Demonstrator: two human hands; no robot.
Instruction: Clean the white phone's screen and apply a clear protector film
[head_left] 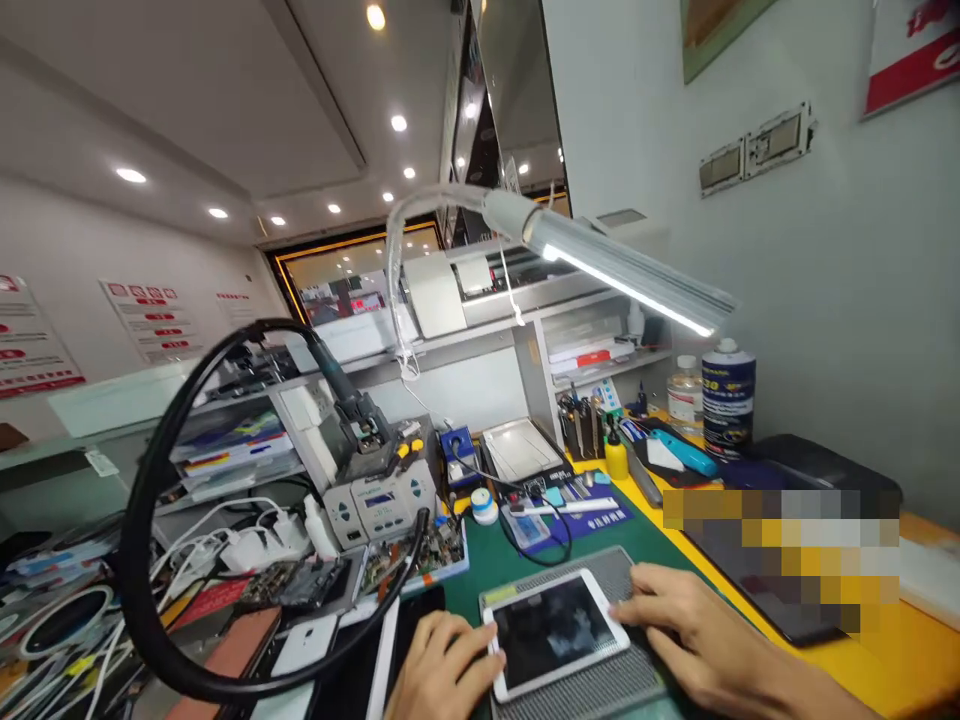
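A white tablet [553,632] with a dark, reflective screen lies slightly tilted on a grey ribbed pad [600,690]. My left hand [444,668] is at its left side, with curled fingertips over the white edge; the thumb is hidden. On the opposite side is my right hand [694,625], its fingers apart and one fingertip touching the tablet's right edge. Under the pad is a green mat [487,548].
A black hose [139,600] loops across the left, by a grey soldering station [386,505] and a tray of circuit boards [446,550]. A lit lamp [630,270] hangs overhead. Right stand a yellow bottle [616,458] and a dark can [727,400]; part there is pixelated.
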